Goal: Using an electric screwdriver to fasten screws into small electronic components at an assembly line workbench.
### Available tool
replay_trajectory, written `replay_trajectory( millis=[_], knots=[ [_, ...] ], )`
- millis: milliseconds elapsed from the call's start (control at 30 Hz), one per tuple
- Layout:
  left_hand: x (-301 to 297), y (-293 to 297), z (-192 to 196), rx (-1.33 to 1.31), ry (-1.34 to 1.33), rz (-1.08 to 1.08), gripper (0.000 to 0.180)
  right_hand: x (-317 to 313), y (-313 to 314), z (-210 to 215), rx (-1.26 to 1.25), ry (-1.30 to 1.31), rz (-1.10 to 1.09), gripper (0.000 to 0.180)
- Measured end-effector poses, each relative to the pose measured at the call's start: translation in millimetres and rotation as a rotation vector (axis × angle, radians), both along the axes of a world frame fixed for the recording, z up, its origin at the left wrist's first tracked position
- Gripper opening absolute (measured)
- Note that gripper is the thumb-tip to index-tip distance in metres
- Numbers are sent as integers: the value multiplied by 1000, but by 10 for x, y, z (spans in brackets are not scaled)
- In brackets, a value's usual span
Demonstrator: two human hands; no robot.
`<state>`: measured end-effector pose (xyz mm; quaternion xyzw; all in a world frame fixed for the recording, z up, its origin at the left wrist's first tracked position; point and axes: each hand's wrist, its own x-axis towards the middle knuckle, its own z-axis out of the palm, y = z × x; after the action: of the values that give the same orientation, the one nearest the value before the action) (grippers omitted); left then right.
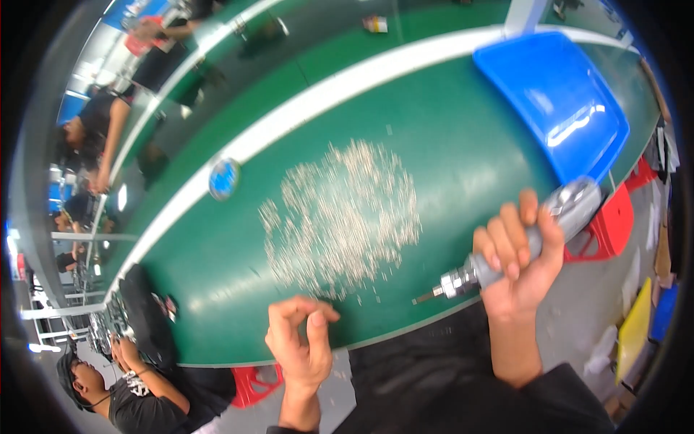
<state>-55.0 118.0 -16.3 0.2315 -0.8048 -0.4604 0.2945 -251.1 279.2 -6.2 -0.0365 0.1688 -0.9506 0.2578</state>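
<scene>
Here's a green-topped workbench (463, 145), white strip (376, 62) curving along its far side, slender silvery pins (354, 217) strewn thick mid-surface, strays around them, a glossy blue plastic tray (535, 90) at far right, a round blue-and-white item (224, 179) by the strip

Workers (148, 394) at green benches (463, 145) show a workshop
</scene>
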Motion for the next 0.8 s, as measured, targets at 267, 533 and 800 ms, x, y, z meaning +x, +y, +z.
replay_trajectory(
  millis=[267,533,800],
  knots=[
    [-919,-773,411,-497,-143,-163,5,8,202,-173,-19,-98,-63,14],
    [-2716,-1233,73,-599,-201,-202,38,-11,178,-178,3,15,7,15],
    [-3637,-1320,-80,-809,-273,-177,55,13,227,-235,-93,-61,86,8]
  ],
)
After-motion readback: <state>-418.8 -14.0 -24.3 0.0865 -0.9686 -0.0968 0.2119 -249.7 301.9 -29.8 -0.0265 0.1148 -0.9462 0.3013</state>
